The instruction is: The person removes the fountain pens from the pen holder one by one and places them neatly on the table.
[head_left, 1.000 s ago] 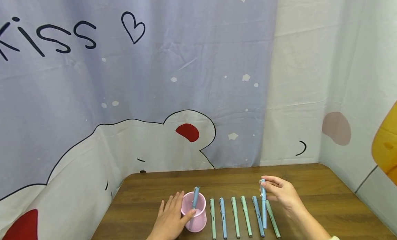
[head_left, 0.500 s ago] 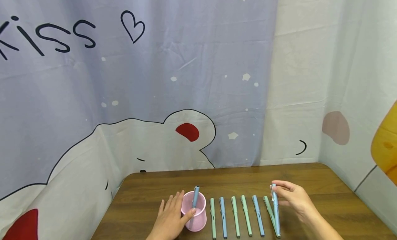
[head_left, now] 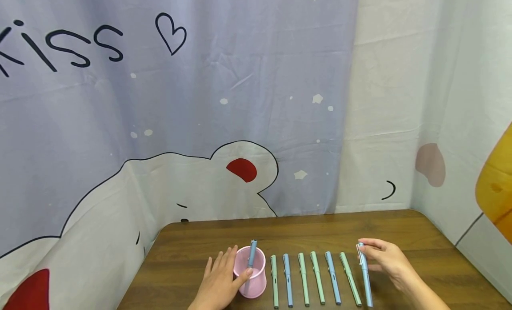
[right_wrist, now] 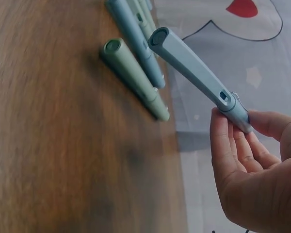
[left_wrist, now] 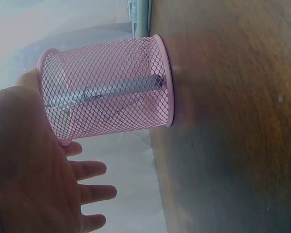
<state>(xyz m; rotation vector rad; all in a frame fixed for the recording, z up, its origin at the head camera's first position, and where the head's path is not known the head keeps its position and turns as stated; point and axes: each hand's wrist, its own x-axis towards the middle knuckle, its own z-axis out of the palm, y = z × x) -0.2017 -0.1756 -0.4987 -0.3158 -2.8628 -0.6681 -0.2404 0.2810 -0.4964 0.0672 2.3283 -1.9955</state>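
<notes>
My right hand (head_left: pixel 386 259) pinches a light blue pen (head_left: pixel 366 276) by its capped end, between thumb and fingers. In the right wrist view this pen (right_wrist: pixel 194 70) slants above the wood, its far end raised. Just left of it lies a green pen (head_left: pixel 350 279), the last of the row on the table. My left hand (head_left: pixel 218 279) rests against a pink mesh pen holder (head_left: pixel 256 285), thumb and fingers spread at its rim. One blue pen (head_left: pixel 252 254) leans inside the holder; the left wrist view shows it through the mesh (left_wrist: pixel 121 88).
Between the holder and the right hand, several green and blue pens lie side by side, among them a green pen (head_left: pixel 274 281) nearest the holder and a blue pen (head_left: pixel 333 279). The wooden table (head_left: pixel 192 239) ends at a printed curtain (head_left: pixel 240 101) behind.
My right hand has carried the light blue pen rightward, from over the blue and green pens to the right of the last green one. My left hand and the holder have stayed in place.
</notes>
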